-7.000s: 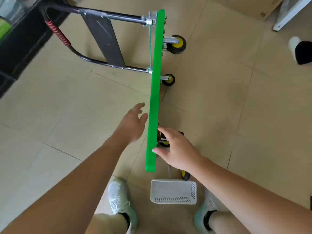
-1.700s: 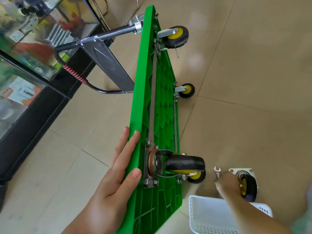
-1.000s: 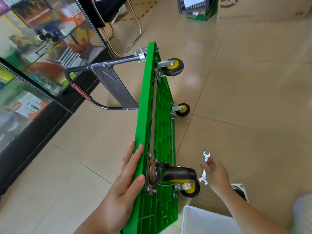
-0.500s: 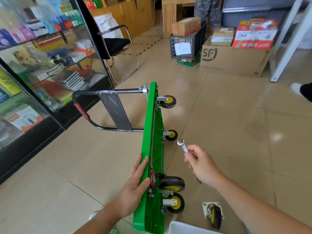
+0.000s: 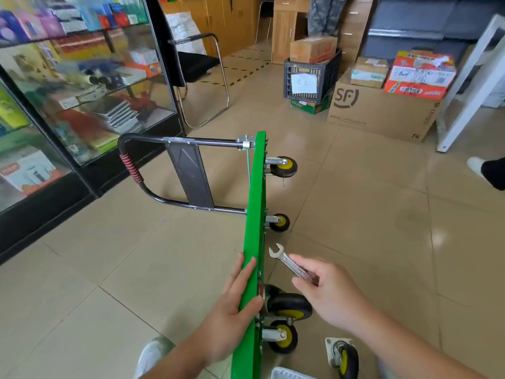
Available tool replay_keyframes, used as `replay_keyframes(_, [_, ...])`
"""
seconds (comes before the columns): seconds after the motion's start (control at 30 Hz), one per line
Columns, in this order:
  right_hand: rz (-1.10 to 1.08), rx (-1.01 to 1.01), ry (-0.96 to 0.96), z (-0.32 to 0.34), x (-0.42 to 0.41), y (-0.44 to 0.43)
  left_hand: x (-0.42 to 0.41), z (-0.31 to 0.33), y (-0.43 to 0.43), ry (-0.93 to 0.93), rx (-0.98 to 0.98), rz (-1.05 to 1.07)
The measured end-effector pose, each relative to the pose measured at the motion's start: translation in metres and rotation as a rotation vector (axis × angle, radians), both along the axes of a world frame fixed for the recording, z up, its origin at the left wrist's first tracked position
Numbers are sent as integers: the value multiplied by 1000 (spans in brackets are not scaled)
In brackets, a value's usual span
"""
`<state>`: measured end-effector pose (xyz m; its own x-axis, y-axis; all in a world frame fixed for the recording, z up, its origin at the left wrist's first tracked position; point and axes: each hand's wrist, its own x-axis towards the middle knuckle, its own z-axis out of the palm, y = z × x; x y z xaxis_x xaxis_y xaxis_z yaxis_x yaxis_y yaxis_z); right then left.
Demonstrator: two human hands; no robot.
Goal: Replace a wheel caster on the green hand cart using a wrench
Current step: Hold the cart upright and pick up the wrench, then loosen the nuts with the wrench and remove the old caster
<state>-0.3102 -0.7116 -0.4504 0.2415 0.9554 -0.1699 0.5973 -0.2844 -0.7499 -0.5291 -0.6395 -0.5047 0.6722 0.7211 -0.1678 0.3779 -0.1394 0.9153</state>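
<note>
Head view, as I read it from my station: the green hand cart point(image 5: 254, 242) stands on its long side edge on the tiled floor point(image 5: 369, 228), its underside facing right and its black folding handle point(image 5: 131, 168), wrapped in red cord at the bend, reaching out to the left. The left hand point(image 5: 232, 305) rests on the deck's upper edge, its fingers point(image 5: 247, 272) straight and lying along the green rim, the thumb on the underside face. Just beside that thumb sits a mounted swivel caster point(image 5: 289, 305), with a second caster point(image 5: 282, 336) below it; two further casters point(image 5: 284, 166) show at the far end of the deck. The right hand point(image 5: 330, 294) hovers to the right of the deck, its fingers point(image 5: 303, 281) curled round the shank of an open-end wrench point(image 5: 287, 262). The wrench's open end points up and left, near the deck but apart from it. A loose caster point(image 5: 345, 356) with its mounting plate lies on the floor at lower right, near the rim of a white basket point(image 5: 289, 374). I see a glass display cabinet point(image 5: 82, 86) at left and a cardboard box point(image 5: 382, 110) marked SF behind.
</note>
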Motion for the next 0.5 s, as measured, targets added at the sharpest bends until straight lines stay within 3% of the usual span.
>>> replay_keyframes(0.1, [14,-45,74,-1,-4,11,2,0,-4,-48,-14,13])
replay_keyframes(0.23, [-42,-156,326,-4,-4,22,4,4,-7,-85,-21,79])
replay_keyframes(0.4, [-210,-87,899,0,-3,37,10,8,-14,-115,-6,134])
replay_keyframes(0.5, [-255,-18,1095,4,-2,43,18,12,-20,-110,11,150])
